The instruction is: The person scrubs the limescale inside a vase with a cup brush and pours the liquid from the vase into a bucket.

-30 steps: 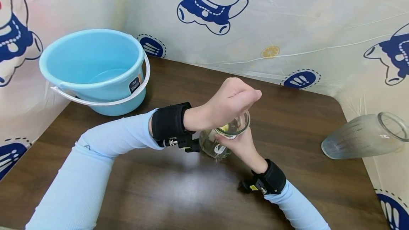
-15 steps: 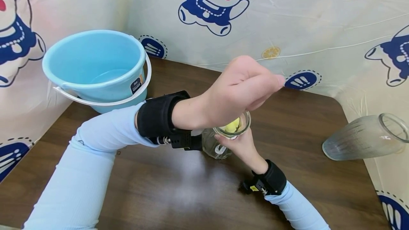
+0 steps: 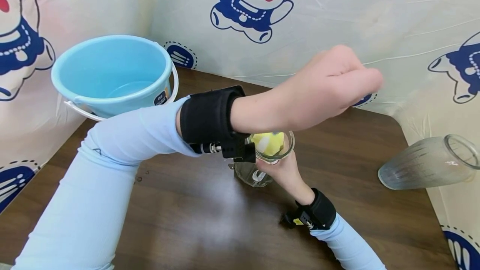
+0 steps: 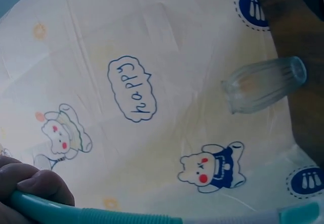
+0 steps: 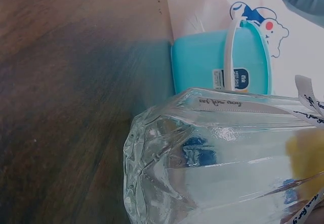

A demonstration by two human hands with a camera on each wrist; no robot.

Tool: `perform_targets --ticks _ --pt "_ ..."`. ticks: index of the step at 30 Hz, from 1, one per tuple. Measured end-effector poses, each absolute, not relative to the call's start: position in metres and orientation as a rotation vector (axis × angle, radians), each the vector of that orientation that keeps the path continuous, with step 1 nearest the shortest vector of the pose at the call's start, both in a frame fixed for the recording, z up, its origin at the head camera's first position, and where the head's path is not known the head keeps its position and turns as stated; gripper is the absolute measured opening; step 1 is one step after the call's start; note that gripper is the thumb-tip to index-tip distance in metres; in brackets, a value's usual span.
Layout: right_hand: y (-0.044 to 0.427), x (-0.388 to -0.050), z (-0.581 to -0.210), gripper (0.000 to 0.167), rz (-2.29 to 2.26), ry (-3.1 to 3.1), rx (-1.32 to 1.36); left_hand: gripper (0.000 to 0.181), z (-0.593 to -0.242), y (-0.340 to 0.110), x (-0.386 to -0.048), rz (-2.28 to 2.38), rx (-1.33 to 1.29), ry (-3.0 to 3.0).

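Note:
In the head view my left hand [image 3: 333, 84] is raised above and to the right of a clear glass vase [image 3: 250, 177]. Its fingers curl round the teal-and-white handle [image 4: 126, 217] of a sponge bottle brush, seen along the bottom of the left wrist view. The brush's yellow sponge head [image 3: 271, 144] is inside the vase mouth; my forearm hides part of the brush. My right hand [image 3: 283, 172] grips the vase near its neck, below the rim. In the right wrist view the ribbed glass vase [image 5: 228, 158] has a printed ribbon [image 5: 306, 95].
A light blue bucket [image 3: 67, 76] with a white handle stands at the back left of the brown table [image 3: 180, 228]. Another tall glass vase [image 3: 420, 161] stands at the right edge. Patterned sheeting [image 3: 337, 20] hangs behind the table.
My left hand has moved up and to the right, and the yellow sponge head has risen to the vase mouth. My right hand and the vase have stayed in place.

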State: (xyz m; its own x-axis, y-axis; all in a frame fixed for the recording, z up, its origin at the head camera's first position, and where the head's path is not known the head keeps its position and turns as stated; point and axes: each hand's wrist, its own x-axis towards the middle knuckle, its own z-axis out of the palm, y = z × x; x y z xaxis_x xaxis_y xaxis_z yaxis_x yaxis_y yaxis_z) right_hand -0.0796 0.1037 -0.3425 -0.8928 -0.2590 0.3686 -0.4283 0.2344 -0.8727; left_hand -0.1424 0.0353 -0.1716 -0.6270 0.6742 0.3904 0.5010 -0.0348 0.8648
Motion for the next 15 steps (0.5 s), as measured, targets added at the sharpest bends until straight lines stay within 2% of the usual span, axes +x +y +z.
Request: perform_targets --ticks 6,15 --pt "0.104 -0.081 -0.342 0.065 1.682 -2.344 0.712 0.046 -0.165 0.016 -0.125 1.647 1.268 2.106" --pt "0.103 -0.082 -0.342 0.068 1.637 -2.318 0.735 0.048 -0.202 -0.002 -0.127 1.695 1.139 2.083"
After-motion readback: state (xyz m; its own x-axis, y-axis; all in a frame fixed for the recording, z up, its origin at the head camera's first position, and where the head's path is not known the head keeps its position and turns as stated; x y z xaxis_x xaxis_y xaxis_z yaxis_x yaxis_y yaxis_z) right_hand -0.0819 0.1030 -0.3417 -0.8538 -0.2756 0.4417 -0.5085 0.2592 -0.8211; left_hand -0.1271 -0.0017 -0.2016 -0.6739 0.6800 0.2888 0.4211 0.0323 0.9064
